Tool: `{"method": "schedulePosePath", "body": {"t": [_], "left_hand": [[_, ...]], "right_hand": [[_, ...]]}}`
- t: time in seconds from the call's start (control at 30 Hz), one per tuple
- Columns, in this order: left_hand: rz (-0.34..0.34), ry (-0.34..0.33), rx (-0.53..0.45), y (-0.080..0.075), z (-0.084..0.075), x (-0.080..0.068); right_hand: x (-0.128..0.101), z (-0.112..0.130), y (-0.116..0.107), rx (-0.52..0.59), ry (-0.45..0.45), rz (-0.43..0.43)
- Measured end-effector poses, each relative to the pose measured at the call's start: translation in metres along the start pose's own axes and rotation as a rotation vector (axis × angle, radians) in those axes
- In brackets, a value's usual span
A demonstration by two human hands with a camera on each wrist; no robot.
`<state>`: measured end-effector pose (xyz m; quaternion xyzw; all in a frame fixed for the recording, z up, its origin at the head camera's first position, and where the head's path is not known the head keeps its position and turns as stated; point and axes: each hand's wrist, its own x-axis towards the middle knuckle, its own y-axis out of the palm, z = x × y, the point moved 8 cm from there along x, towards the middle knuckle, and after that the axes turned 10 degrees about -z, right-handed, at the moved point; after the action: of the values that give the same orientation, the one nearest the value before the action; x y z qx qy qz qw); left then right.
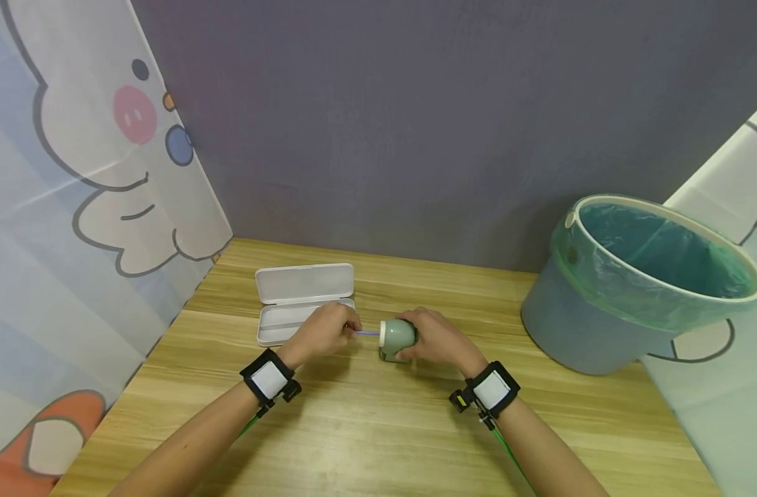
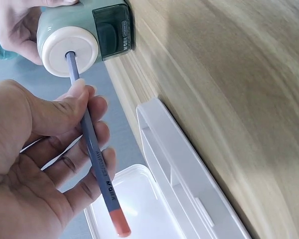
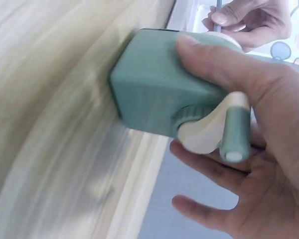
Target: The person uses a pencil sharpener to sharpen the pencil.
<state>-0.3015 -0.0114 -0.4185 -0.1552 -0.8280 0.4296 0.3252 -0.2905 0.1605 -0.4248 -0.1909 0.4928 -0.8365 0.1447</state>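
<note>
Left hand [image 1: 321, 334] pinches 1 pencil [image 2: 92, 142], end in sharpener [image 3: 162, 82] | right hand [image 1: 441, 338] grips sharpener | step: seemingly inserting | next: likely turning sharpener's crank [image 3: 235, 132]

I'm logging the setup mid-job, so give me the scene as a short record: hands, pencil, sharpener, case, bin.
left hand: pinches the pencil
right hand: holds the sharpener
pencil: one end in the sharpener's hole, orange end outside
sharpener: green, crank opposite the hole
case: white, lid open
bin: bag-lined, far right
</note>
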Motion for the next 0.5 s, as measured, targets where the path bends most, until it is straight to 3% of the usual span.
{"method": "schedulePosePath", "body": {"t": [0.27,0.5], "left_hand": [[-0.009,0.012,0.000,0.004,-0.007,0.008],[-0.023,-0.002,-0.016,0.012,-0.010,0.012]], "right_hand": [[0.006,0.013,-0.005,-0.163,-0.079,0.012],[0.007,0.015,-0.003,-0.156,-0.113,0.020]]}}
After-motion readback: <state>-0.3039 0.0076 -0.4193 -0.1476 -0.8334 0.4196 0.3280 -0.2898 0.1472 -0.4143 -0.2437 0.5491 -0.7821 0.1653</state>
